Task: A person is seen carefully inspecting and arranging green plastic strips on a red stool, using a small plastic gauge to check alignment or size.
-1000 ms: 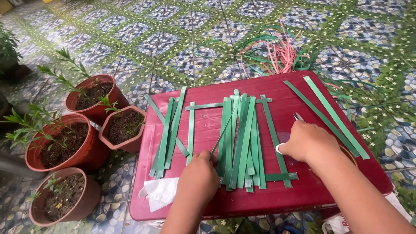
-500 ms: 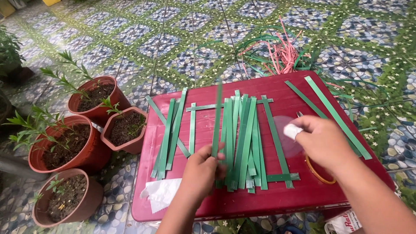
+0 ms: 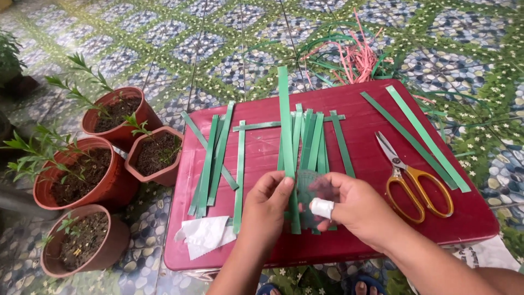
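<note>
My left hand pinches the lower part of a long green strip, which rises above the row of green strips lying side by side on the red table. Right beside it, my right hand holds a small clear bottle with a white cap, pressed close to the strip's lower end. A crosswise green strip runs under the tops of the row. The fingers hide where bottle and strip meet.
Yellow-handled scissors lie right of my hands, with two long green strips beyond them. More strips and a crumpled white tissue lie on the left. Three potted plants stand left of the table; loose pink and green strips lie behind it.
My left hand has lifted one long strip out of the row. My right hand has come left from the scissors, holding the small bottle, up to the strip; the scissors now show.
</note>
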